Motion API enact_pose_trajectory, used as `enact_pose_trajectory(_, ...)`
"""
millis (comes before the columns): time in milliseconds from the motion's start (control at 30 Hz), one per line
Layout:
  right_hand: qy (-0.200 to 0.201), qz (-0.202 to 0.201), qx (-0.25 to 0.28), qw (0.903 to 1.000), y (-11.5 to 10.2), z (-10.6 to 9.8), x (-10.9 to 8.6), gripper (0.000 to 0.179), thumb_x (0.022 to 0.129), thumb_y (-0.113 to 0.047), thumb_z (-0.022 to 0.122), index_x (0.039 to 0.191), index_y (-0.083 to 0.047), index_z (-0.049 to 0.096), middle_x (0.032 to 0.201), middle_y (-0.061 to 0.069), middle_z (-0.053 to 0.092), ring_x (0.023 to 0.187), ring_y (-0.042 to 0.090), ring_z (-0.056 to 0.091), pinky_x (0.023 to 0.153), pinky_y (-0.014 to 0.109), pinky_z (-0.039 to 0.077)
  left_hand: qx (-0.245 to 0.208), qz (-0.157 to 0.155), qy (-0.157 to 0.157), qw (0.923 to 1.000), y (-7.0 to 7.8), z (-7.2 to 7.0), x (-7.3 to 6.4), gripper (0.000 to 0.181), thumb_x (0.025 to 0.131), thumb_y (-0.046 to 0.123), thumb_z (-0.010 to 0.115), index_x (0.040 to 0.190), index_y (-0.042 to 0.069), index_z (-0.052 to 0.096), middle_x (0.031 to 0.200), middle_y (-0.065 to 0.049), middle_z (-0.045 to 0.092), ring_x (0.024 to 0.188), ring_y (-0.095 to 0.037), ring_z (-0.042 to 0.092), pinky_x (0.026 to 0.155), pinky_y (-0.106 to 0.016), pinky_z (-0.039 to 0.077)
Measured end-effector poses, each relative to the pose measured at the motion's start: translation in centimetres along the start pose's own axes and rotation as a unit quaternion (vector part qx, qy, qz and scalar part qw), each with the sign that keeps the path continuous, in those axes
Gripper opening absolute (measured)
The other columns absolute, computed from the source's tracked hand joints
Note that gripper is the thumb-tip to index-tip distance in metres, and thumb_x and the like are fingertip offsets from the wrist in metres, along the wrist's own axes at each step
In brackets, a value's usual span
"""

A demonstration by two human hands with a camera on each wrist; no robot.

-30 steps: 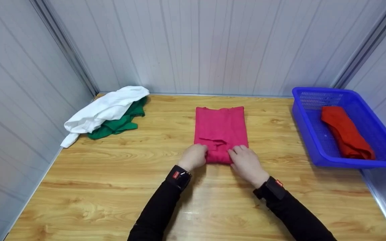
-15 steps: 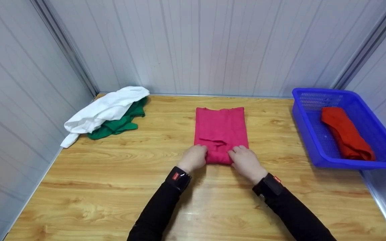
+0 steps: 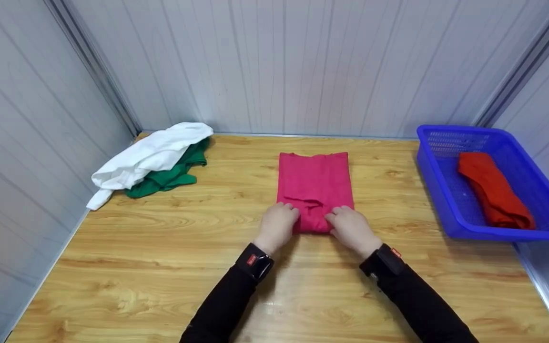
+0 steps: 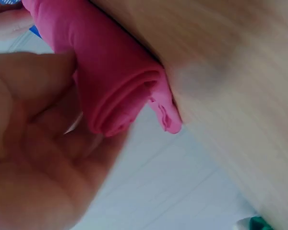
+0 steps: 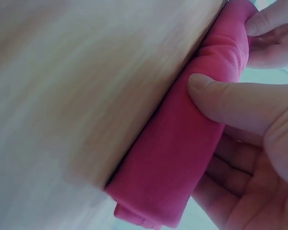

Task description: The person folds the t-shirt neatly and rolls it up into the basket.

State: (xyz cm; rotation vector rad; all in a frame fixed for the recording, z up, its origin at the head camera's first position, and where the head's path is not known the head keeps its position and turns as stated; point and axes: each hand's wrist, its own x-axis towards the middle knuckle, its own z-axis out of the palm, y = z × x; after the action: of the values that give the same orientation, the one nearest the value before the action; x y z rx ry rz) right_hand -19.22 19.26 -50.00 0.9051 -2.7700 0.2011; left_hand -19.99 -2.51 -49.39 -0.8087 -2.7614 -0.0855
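Note:
A pink shirt [image 3: 315, 176], folded into a narrow panel, lies in the middle of the table with its near end rolled up. My left hand [image 3: 277, 227] holds the left end of the roll, and my right hand [image 3: 354, 231] grips its right part. In the left wrist view the roll [image 4: 110, 62] shows its spiral layers at the end, thumb on one side and fingers behind. From the right wrist, the thumb [image 5: 225, 98] presses on the roll [image 5: 158, 158] while the other fingers curl behind it. Close to the wood, the roll runs along the tabletop.
On the left, a crumpled white garment [image 3: 150, 152] lies partly over a green one [image 3: 169, 178]. A blue plastic basket [image 3: 432, 190] stands at the right, holding a folded orange-red garment [image 3: 493, 190]. Panelled walls [image 3: 284, 66] enclose the wooden table [image 3: 160, 267] at the back and sides.
My left hand has shifted slightly right and forward over the roll. The right hand and the shirt look nearly unchanged.

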Motion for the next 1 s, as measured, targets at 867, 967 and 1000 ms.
enact_pose_trajectory(867, -0.008, 0.016, 0.009, 0.9998, -0.1, -0.2, 0.0, 0.031, 0.076, -0.007, 0.080, 0.103, 0.000, 0.066, 0.093, 0.014, 0.065, 0.089, 0.035, 0.061, 0.077, 0.046, 0.053, -0.015, 0.000, -0.028, 0.9995, 0.9, -0.3, -0.3, 0.009, 0.080, 0.000, 0.067, 0.081, 0.008, 0.072, 0.081, -0.006, 0.066, 0.076, -0.023, 0.064, 0.066, -0.035, 0.055)
enact_pose_trajectory(967, -0.016, 0.020, 0.010, 0.9996, -0.1, -0.2, 0.0, 0.029, 0.078, -0.008, 0.080, 0.101, -0.001, 0.064, 0.093, 0.014, 0.065, 0.089, 0.035, 0.061, 0.078, 0.046, 0.053, -0.020, 0.001, -0.034, 0.9992, 0.7, -0.3, -0.2, 0.010, 0.079, 0.000, 0.068, 0.081, 0.008, 0.072, 0.082, -0.007, 0.065, 0.076, -0.024, 0.065, 0.067, -0.036, 0.055)
enact_pose_trajectory(1000, -0.017, 0.020, 0.011, 0.9996, 0.0, -0.2, 0.0, 0.028, 0.078, -0.008, 0.079, 0.101, -0.001, 0.064, 0.093, 0.014, 0.065, 0.089, 0.034, 0.062, 0.078, 0.046, 0.053, -0.020, 0.002, -0.036, 0.9992, 0.7, -0.3, -0.2, 0.009, 0.079, 0.000, 0.068, 0.081, 0.008, 0.073, 0.083, -0.007, 0.065, 0.076, -0.024, 0.065, 0.067, -0.036, 0.055)
